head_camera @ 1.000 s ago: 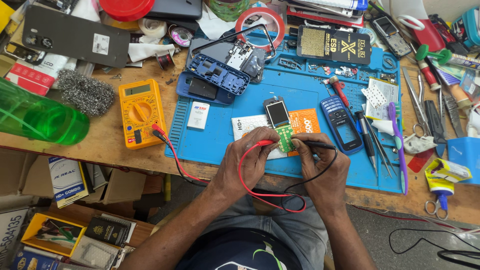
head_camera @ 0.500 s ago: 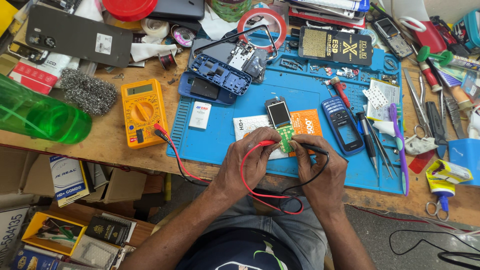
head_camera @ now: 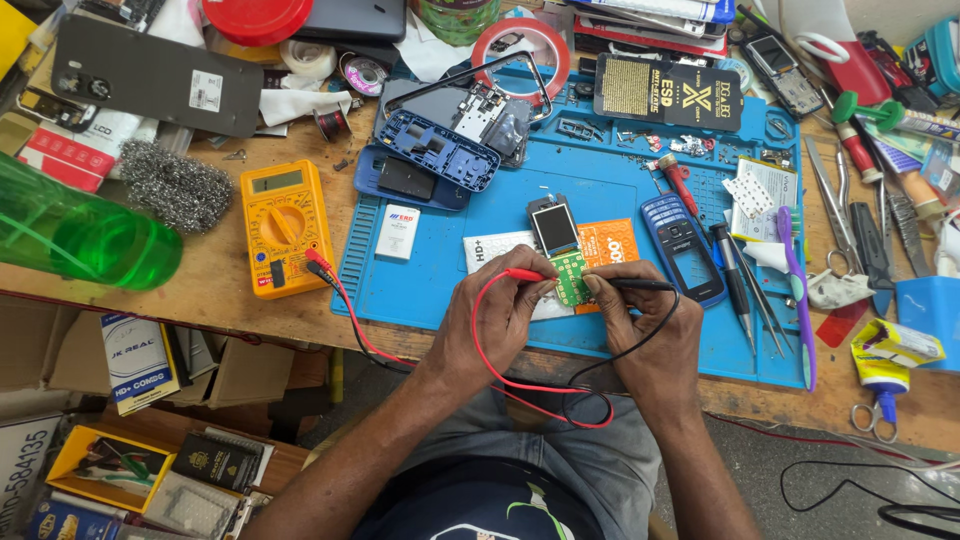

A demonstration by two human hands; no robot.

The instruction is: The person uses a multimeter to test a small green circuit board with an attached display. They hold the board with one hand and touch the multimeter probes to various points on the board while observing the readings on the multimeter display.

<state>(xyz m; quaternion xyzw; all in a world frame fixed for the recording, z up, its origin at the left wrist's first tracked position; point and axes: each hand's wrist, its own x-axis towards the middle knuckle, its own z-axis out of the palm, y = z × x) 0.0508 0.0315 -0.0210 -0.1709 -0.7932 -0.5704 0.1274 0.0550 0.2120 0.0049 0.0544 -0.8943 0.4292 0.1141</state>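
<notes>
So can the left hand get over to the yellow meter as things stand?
Probably yes. The left hand holds the red probe, and only bare blue mat and the red lead lie between it and the yellow meter, though it must lift off the green board.

Wooden workbench [head_camera: 230,300], blue repair mat [head_camera: 450,270], yellow multimeter [head_camera: 285,225], green bottle [head_camera: 80,235], possibly steel wool [head_camera: 175,185]

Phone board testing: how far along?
Done: phone opened, blue housing set aside on the blue mat. In hand: left hand holds the red probe, right hand the black probe, both on the green board. Left: reassembly.
</notes>
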